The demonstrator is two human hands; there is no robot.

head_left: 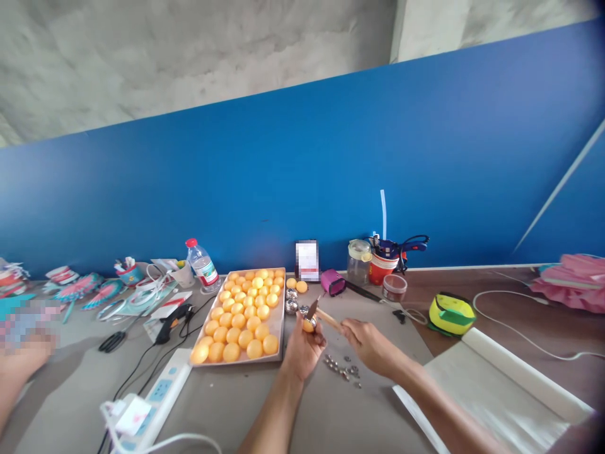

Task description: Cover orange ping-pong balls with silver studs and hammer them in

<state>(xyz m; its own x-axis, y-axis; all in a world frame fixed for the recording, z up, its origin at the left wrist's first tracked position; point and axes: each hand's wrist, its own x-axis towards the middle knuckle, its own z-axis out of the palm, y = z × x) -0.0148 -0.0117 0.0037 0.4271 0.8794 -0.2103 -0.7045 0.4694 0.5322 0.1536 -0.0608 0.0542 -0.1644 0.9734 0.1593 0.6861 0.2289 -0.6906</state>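
Observation:
My left hand [302, 350] is closed around an orange ball [309, 326], which looks like a table tennis ball with something shiny and silver on its upper side. A small hammer with a pale wooden handle [329, 320] is gripped in my right hand [366, 340]. Its dark head [312, 308] is right at the ball, and I cannot tell whether they touch. Just beyond my left hand stand several shiny silver balls [291, 306]. Small silver metal pieces [336, 366] lie scattered on the table below my right hand.
Left of my hands, a shallow box [282, 328] holds many orange balls. A white power strip [163, 391] and black cables lie nearer. A water bottle [203, 268], phone [307, 260], purple pouch [333, 282], jar [359, 260] and red cup [382, 268] line the back. Another person's hand [28, 353] shows far left.

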